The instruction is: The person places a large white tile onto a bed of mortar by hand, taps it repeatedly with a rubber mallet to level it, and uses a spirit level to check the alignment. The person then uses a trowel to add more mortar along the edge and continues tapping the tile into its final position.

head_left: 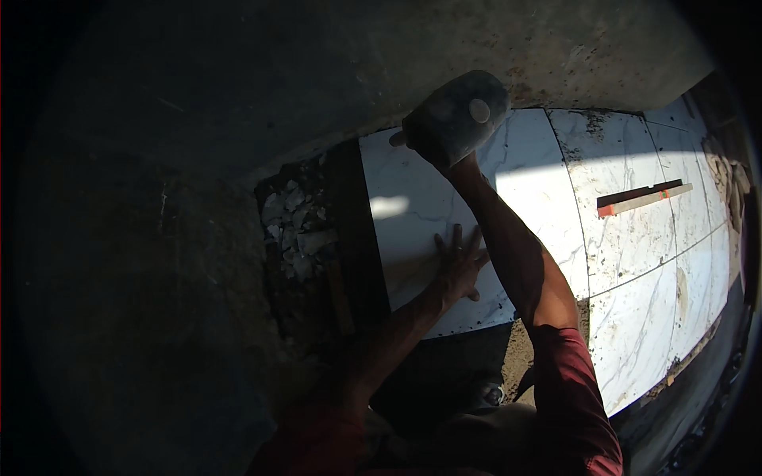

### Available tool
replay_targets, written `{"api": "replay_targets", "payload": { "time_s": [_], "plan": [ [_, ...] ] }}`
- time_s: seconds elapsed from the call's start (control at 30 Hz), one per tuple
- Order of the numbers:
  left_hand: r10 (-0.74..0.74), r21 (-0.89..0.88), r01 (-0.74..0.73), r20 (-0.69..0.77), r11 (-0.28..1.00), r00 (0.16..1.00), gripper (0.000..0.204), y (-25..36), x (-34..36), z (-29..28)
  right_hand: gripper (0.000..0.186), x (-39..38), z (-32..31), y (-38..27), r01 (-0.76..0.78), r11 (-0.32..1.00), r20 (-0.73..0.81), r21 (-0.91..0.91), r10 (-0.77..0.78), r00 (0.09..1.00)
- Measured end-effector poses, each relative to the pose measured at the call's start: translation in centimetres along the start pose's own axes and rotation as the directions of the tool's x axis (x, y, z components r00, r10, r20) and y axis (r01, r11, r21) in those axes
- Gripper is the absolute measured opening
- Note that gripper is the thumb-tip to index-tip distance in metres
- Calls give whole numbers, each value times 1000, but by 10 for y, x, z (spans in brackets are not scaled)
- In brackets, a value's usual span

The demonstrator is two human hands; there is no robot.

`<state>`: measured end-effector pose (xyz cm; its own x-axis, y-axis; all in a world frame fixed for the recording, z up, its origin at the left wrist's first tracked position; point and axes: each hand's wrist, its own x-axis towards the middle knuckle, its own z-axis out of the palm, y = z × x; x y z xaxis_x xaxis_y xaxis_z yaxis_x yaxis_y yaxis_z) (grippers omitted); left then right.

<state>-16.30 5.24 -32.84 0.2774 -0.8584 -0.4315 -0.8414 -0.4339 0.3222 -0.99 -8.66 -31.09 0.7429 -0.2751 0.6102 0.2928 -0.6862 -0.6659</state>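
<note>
My left hand (460, 266) lies with fingers spread on a white, grey-veined tile (432, 178). In front of me, over the far part of that tile, a dark rubber mallet (452, 115) is raised toward the view. My right hand (464, 168) is shut on the mallet; its head hides most of my fingers and the handle. Only the wrist side of that hand shows well. Whether the mallet touches the tile, I cannot tell.
More laid tiles (627, 166) extend right, with a spirit level (644, 198) on them. Broken tile pieces (294, 222) lie left, near a narrow wooden strip (340, 297). A rough wall (317, 87) borders the far side. Bare sandy ground (520, 357) shows near my right arm.
</note>
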Motion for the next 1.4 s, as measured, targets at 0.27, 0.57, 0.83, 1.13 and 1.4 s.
{"api": "replay_targets", "payload": {
  "time_s": [0.27, 0.57, 0.83, 1.13, 1.4],
  "plan": [
    [-65, -13, 64, -26, 998, 998, 115, -7, -6, 3, 44, -8, -1, -51, -90, 972, 24, 215, 87, 996],
    [-4, 36, 6, -59, 999, 998, 111, 11, 0, -7, 43, -13, -58, 16, 181, 939, -264, -292, -261, 929],
    [-19, 16, 19, -40, 1000, 999, 111, 0, -10, -11, 26, 3, -153, 33, 73, 677, -23, -732, -131, 991],
    [3, -19, -4, -62, 1000, 998, 110, 7, -4, -11, 39, -34, -212, 80, 38, 733, -63, -679, -110, 992],
    [-19, 57, 22, -58, 998, 998, 110, 0, -6, -7, 53, -39, -162, 8, 32, 858, -113, -513, -104, 988]
  ]
}}
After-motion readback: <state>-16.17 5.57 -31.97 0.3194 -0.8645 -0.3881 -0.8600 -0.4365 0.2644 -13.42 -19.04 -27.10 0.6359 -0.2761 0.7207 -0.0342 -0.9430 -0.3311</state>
